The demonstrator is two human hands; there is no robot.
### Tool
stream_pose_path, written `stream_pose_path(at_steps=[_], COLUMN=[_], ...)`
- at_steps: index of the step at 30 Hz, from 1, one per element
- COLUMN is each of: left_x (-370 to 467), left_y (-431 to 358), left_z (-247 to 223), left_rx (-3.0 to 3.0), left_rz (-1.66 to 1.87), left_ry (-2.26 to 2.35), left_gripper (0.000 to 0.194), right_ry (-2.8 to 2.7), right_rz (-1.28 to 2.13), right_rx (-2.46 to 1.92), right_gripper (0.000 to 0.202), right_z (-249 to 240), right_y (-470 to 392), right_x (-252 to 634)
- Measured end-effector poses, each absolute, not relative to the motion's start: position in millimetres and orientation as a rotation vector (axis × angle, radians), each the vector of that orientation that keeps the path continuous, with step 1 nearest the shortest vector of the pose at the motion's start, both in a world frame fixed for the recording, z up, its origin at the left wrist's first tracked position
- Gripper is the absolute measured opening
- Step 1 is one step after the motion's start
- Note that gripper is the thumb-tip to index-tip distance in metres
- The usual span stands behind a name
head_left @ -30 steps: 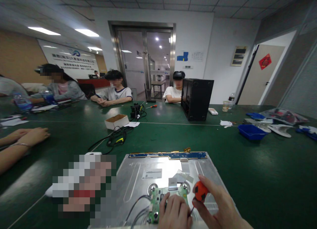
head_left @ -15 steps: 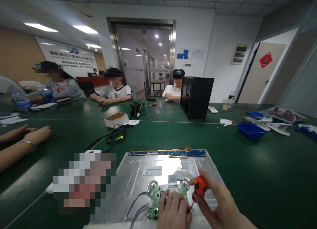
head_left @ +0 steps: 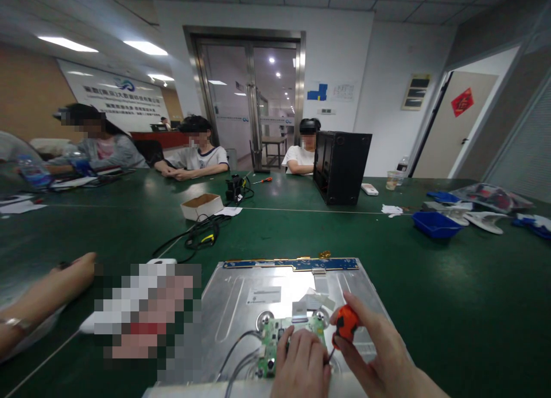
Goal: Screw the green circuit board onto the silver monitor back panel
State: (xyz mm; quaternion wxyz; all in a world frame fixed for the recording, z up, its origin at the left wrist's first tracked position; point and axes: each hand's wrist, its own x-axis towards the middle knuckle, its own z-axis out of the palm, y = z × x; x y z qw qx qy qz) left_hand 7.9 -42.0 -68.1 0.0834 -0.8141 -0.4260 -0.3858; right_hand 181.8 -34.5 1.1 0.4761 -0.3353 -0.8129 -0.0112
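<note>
A metal display panel (head_left: 235, 306) lies on the green table, with a blue circuit strip (head_left: 258, 265) along its far edge. On the panel sits a green circuit board (head_left: 269, 338) with cables at its left side. My left hand (head_left: 301, 361) rests over the board's right part, fingers together and curled down; what its fingertips grip is hidden. My right hand (head_left: 374, 352) pinches an orange and black screwdriver (head_left: 346, 323), whose shaft slants down to the board's lower right corner beside my left fingers.
A person's forearm (head_left: 47, 297) reaches in at the left beside a white power strip (head_left: 92, 323). Beyond are coiled black cables (head_left: 202, 231), an open box (head_left: 201, 207), a black computer case (head_left: 344, 168) and a blue tray (head_left: 437, 225). People sit across the table.
The other person's arm at the left has shifted, and only one forearm now shows clearly. My hands and the screwdriver have barely moved.
</note>
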Motion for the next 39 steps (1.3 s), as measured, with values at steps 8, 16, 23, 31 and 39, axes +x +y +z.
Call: stream_pose_path(at_steps=[8, 16, 23, 31, 39], left_x=[7.6, 8.3, 8.2, 8.9, 10.4], left_y=[-43.2, -44.5, -45.5, -45.2, -43.0], left_z=[-63.0, -63.1, -62.9, -63.1, -65.0], left_rx=[-2.44, -2.459, -2.521, -2.488, -2.444], left_rz=[-1.184, -1.126, -1.138, -1.165, -1.15], left_ry=[-1.29, -1.31, -1.359, -1.343, -1.299], left_gripper=[0.02, 0.026, 0.027, 0.027, 0.021], right_ry=[-1.971, -1.926, -1.935, -1.932, -1.937], right_rz=[-0.064, 0.005, 0.013, -0.038, -0.149], right_rx=[-0.823, -0.82, -0.853, -0.85, -0.842], right_gripper=[0.063, 0.06, 0.064, 0.057, 0.049], right_z=[2.9, 8.8, 8.2, 8.1, 14.6], right_y=[-35.2, -31.0, -33.1, -33.2, -36.8], right_x=[180.0, 173.8, 173.7, 175.7, 171.6])
